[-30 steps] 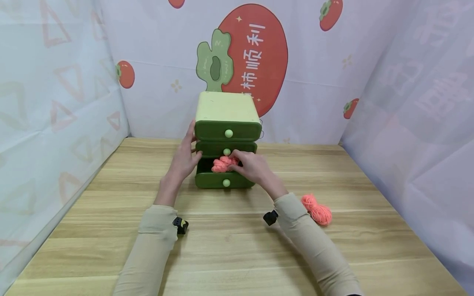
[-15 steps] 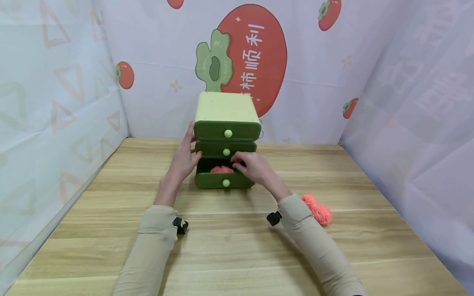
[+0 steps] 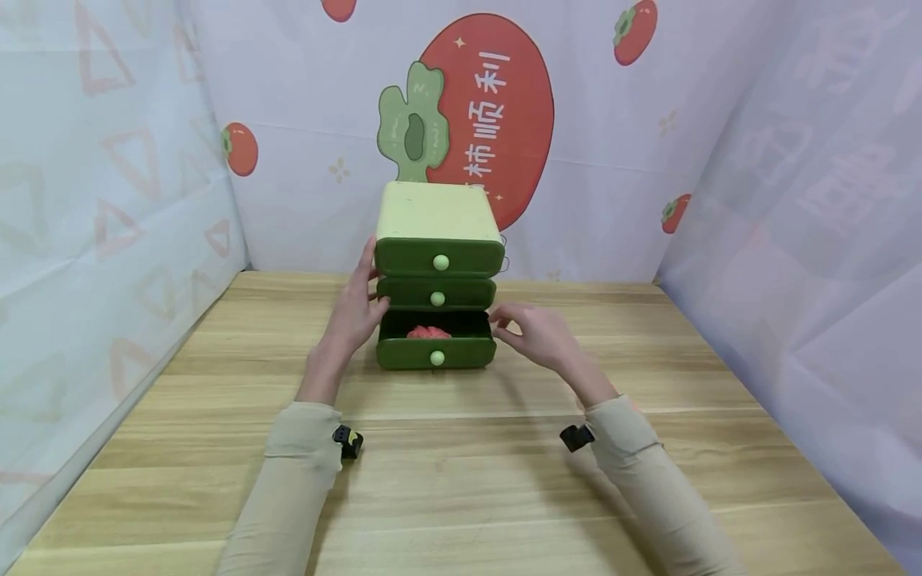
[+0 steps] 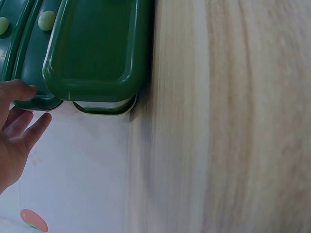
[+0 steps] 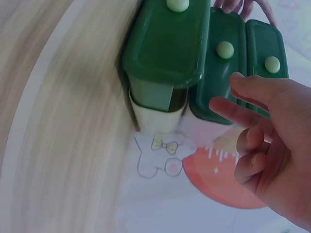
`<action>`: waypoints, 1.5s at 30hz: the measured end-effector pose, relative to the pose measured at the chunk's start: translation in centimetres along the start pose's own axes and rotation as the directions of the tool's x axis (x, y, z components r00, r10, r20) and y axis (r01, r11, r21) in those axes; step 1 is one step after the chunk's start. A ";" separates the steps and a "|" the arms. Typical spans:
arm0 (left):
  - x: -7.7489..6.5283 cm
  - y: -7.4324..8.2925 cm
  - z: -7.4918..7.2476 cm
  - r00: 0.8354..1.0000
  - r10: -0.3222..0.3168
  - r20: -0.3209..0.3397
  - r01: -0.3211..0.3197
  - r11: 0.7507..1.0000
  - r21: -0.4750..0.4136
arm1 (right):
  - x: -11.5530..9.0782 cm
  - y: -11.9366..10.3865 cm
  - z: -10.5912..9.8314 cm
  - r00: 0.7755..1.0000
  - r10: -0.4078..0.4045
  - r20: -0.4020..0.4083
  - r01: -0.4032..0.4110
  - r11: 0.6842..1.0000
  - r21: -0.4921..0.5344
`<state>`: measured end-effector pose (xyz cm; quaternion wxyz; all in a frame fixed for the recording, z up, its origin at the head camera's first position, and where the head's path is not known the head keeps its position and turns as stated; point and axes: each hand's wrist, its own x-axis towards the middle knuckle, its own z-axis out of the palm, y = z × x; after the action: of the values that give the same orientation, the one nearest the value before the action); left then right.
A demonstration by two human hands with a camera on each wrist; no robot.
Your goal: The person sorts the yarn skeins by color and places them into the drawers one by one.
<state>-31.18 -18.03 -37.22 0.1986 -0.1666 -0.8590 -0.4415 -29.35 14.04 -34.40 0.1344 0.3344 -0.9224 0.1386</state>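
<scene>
A small cabinet with a cream top (image 3: 438, 212) and green drawers stands at the back of the table. Its bottom drawer (image 3: 464, 354) is pulled out, and a coral-pink yarn skein (image 3: 428, 332) shows low inside, partly hidden by the drawer front. My left hand (image 3: 350, 316) rests against the cabinet's left side, fingers extended; in the left wrist view its thumb (image 4: 19, 90) lies over the middle drawer's front edge. Just right of the open drawer is my right hand (image 3: 536, 334), holding nothing, its fingers loosely bent, as the right wrist view also shows.
The wooden table (image 3: 439, 480) stretches in front of the cabinet. A printed cloth (image 3: 310, 160) hangs close behind it, with more cloth along both sides. Black wrist cameras (image 3: 576, 438) jut inward from the beige sleeves (image 3: 659, 480).
My right hand let go of the yarn skein, which dropped into the drawer, then moved right, out of it. The right sleeve now covers the second skein on the table. My left hand stayed put.
</scene>
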 end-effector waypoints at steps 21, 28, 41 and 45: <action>-0.3 0.1 -0.1 1.000 0.010 -0.008 -0.010 1.000 0.017 | -5.9 2.8 -1.5 0.988 0.118 0.095 -0.120 0.993 0.008; -0.4 0.0 -0.2 1.000 0.007 -0.001 -0.007 1.000 0.026 | -8.3 3.7 -1.5 0.978 0.153 0.142 -0.153 0.988 -0.010; -0.5 0.0 -0.1 1.000 -0.008 -0.006 0.008 1.000 0.009 | -12.0 5.6 -3.5 0.919 0.314 0.238 -0.311 0.949 -0.051; -0.4 0.2 -0.1 1.000 -0.011 -0.005 0.011 1.000 0.012 | -13.0 5.8 -4.1 0.890 0.349 0.293 -0.353 0.935 -0.041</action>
<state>-30.74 -18.05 -37.18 0.1991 -0.1596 -0.8620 -0.4380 -22.88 27.34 -35.96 -0.0345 0.1800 -0.9763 0.1154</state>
